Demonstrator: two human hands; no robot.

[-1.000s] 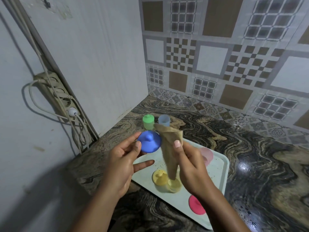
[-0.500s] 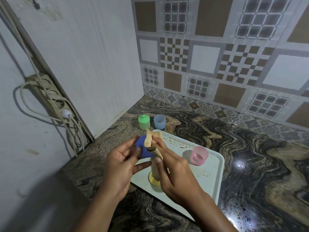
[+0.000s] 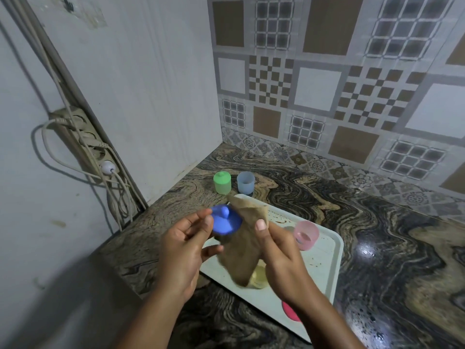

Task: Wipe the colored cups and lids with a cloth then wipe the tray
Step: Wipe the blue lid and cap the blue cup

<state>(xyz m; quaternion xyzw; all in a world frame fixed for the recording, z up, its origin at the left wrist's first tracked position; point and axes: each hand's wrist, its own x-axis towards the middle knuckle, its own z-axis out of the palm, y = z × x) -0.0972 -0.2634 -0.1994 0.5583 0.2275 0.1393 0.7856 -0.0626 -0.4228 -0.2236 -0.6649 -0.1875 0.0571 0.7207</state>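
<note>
Low in the frame, a red lid (image 3: 288, 312) lies on the tray (image 3: 324, 268), partly hidden by the right forearm. Above it, at centre, the left hand (image 3: 183, 248) pinches the blue lid (image 3: 225, 222) by its rim, knob facing the camera. The right hand (image 3: 279, 253) grips the cloth (image 3: 241, 250), thumb on top, touching the lid's right edge. The lid looks light, stiff and smooth, so the rim hold suits it; the cloth is limp and hangs over a yellow cup (image 3: 259, 277). A pink cup (image 3: 305, 234) stands mid-tray. Farther up, off the tray, stand a lidded green cup (image 3: 222, 183) and a blue cup (image 3: 245, 182). No writing is legible.
</note>
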